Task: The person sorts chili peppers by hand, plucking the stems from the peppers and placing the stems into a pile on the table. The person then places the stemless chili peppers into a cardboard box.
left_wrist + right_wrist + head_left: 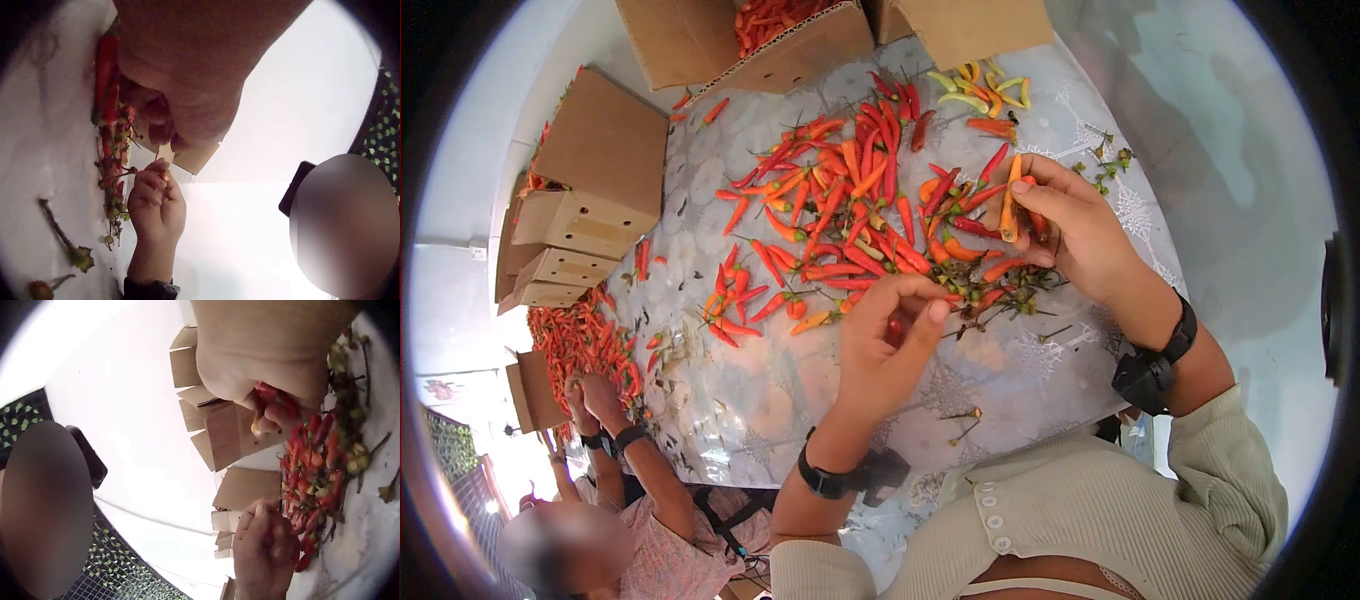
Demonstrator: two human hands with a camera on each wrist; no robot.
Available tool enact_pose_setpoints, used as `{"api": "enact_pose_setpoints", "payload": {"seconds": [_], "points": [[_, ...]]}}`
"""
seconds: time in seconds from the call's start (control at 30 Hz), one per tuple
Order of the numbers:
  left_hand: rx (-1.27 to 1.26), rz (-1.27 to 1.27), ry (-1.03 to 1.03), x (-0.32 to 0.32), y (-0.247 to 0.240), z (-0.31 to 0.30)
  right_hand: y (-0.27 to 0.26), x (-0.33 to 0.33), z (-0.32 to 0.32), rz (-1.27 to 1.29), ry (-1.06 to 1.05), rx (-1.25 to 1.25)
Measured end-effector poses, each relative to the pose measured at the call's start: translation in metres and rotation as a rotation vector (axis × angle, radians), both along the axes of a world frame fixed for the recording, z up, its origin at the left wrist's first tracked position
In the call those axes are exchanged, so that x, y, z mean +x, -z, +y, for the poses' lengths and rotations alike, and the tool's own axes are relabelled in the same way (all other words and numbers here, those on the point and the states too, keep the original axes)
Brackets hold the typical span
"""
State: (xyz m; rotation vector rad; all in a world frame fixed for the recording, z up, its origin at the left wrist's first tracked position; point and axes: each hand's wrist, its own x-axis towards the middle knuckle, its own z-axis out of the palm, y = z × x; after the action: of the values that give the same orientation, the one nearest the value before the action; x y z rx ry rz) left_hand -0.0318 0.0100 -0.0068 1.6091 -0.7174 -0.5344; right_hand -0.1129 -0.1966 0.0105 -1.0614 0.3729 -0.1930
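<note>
My left hand (pixel 903 312) is curled over the table, pinching a small red chili (pixel 894 329) between thumb and fingers. My right hand (pixel 1040 212) is farther right and holds an orange chili (pixel 1009 205) upright in its fingers, with some red ones tucked in the palm. In the right wrist view those red chilies (pixel 272 400) show under my right hand's fingers (pixel 262 428). A broad pile of red and orange chilies (pixel 840 200) lies just beyond both hands. Plucked green stems (pixel 1000 300) lie scattered between them.
A patterned cloth covers the table (pixel 800 400). Cardboard boxes stand at the left (pixel 600 150) and the far edge (pixel 740 40), one filled with chilies. A few green and yellow chilies (pixel 975 90) lie apart. Another person's hands (pixel 595 395) work in a second chili heap (pixel 580 340).
</note>
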Motion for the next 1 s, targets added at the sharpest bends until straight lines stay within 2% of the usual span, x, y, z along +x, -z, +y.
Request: {"api": "enact_pose_setpoints", "payload": {"seconds": [0.17, 0.27, 0.37, 0.47, 0.67, 0.77, 0.87, 1.0], "points": [[0.153, -0.41, -0.239, 0.0, -0.009, -0.007, 0.01, 0.003, -0.004, -0.028, 0.045, 0.085], [0.299, -0.642, -0.21, 0.008, -0.021, -0.019, 0.014, 0.005, -0.005, -0.032, 0.087, 0.103], [0.305, -0.756, -0.182, 0.017, -0.013, -0.034, 0.013, 0.007, -0.005, 0.001, 0.116, 0.108], [0.507, -0.916, -0.159, 0.022, -0.011, -0.055, 0.016, 0.007, -0.005, 0.03, 0.107, 0.107], [0.669, -1.003, -0.222, 0.026, -0.004, -0.067, 0.019, 0.003, -0.002, 0.032, 0.105, 0.137], [0.646, -0.925, -0.203, 0.028, -0.003, -0.063, 0.023, 0.002, -0.004, 0.025, 0.085, 0.134], [0.512, -0.907, -0.221, 0.025, -0.007, -0.056, 0.018, 0.001, -0.001, 0.057, 0.081, 0.075], [0.268, -0.64, -0.22, 0.016, -0.015, -0.043, 0.012, -0.001, 0.004, 0.089, 0.02, -0.107]]}}
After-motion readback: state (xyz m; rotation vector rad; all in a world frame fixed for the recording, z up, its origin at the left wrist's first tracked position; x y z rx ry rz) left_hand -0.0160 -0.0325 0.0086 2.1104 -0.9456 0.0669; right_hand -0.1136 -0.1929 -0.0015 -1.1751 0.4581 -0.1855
